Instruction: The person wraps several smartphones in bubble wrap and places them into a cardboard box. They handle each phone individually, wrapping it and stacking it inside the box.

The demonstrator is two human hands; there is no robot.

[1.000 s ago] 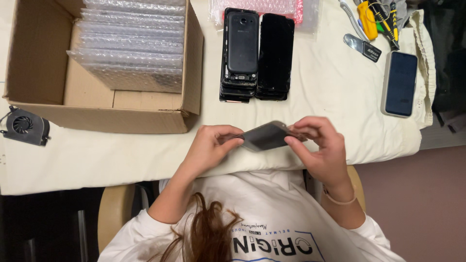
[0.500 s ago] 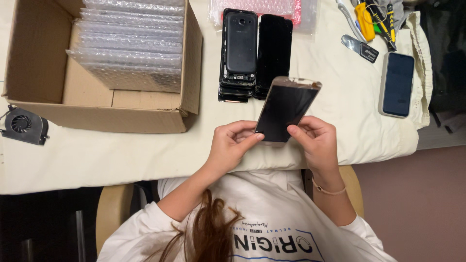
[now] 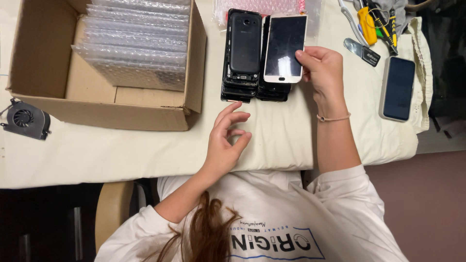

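Observation:
My right hand (image 3: 324, 73) holds a white-framed phone screen (image 3: 284, 47) by its right edge, resting it on top of the right-hand stack of dark phone parts (image 3: 273, 90). Beside it stands a second stack topped by a black phone back (image 3: 244, 46). My left hand (image 3: 224, 143) hovers over the cream cloth (image 3: 272, 140) near the table's front, fingers curled loosely apart and holding nothing.
An open cardboard box (image 3: 48, 104) at the left holds several bubble-wrapped packets (image 3: 136, 43). A small black fan (image 3: 24, 119) lies at the far left. A phone in a pale case (image 3: 398, 87) and hand tools (image 3: 371, 24) lie at the right. Pink bubble wrap (image 3: 262, 6) sits behind the stacks.
Both hands held the phone screen near my body; the left hand has let go, and the right hand has carried the screen forward onto the right stack.

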